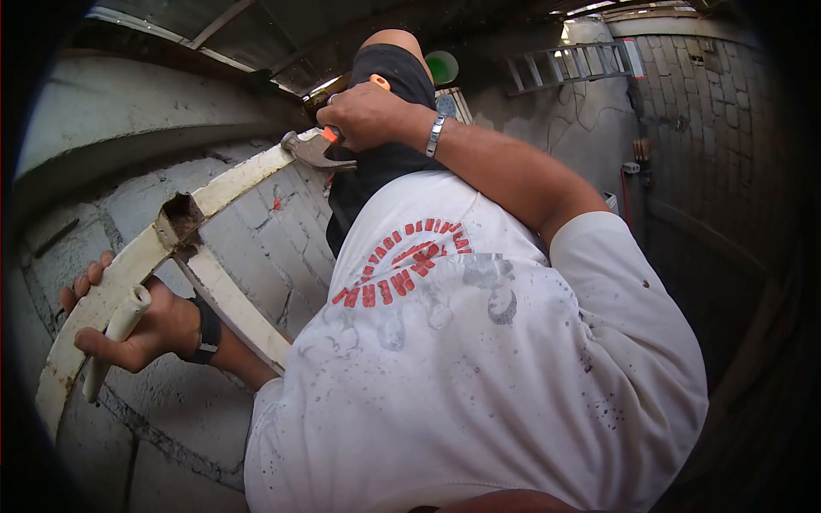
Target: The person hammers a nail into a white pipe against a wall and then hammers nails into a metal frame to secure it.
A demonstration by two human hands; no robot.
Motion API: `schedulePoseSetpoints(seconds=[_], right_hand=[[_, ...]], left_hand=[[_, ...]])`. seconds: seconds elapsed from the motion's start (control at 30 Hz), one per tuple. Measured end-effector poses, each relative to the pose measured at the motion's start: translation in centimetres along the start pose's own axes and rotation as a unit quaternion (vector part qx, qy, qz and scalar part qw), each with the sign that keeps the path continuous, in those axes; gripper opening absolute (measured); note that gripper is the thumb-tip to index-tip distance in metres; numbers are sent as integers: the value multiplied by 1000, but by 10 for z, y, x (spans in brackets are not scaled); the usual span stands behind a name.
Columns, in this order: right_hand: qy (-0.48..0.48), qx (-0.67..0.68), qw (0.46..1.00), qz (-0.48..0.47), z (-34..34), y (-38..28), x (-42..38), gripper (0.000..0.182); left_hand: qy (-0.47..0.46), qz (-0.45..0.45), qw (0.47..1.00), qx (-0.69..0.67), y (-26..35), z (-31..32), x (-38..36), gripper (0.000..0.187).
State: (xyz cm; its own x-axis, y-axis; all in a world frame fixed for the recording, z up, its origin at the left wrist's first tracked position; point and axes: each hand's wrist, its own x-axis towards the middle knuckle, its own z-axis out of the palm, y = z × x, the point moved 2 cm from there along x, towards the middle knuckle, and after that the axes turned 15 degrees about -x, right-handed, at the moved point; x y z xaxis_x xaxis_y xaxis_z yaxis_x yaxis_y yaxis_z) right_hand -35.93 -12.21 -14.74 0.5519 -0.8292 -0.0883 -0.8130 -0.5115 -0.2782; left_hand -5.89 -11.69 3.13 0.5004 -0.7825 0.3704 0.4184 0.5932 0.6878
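My right hand (366,115), with a silver watch at its wrist, is closed around the handle of a claw hammer (312,152). Orange parts of the handle show on both sides of the fist, and the steel head overlaps the upper end of a white-painted frame bar (244,178). Lower left, my left hand (154,329), a black band on its wrist, grips the same bar with fingers curled over its far side. A pale hollow-ended tube (126,318) lies along the bar under my left thumb. Between the hands, a rusty square opening (180,218) sits where a second bar (235,295) branches off.
Rough block wall (188,402) stands close behind the frame on the left. An aluminium ladder (573,67) is against the back wall, beside a brick wall (710,111). A bucket with green inside (442,67) stands beyond my knee. Cables hang at the back right.
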Motion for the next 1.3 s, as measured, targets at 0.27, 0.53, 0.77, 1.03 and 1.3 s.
schedulePoseSetpoints(seconds=[0.27, 0.53, 0.77, 1.03, 1.3], right_hand=[[3, 8, 1000, 1, -3, 0, 0, 17], [-13, 5, 1000, 1, -3, 0, 1, 18], [-14, 5, 1000, 0, -6, 0, 1, 18], [-23, 17, 1000, -1, -9, -1, 1, 18], [-34, 12, 999, 4, -13, -3, 1, 18]], left_hand=[[13, -3, 1000, -18, -1, 3, -1, 57], [22, -1, 1000, -20, -1, 7, -4, 57], [16, -11, 999, -34, -1, 8, -5, 58], [16, -24, 998, -59, 0, 7, -5, 53], [16, -18, 999, -46, -1, 7, -5, 61]])
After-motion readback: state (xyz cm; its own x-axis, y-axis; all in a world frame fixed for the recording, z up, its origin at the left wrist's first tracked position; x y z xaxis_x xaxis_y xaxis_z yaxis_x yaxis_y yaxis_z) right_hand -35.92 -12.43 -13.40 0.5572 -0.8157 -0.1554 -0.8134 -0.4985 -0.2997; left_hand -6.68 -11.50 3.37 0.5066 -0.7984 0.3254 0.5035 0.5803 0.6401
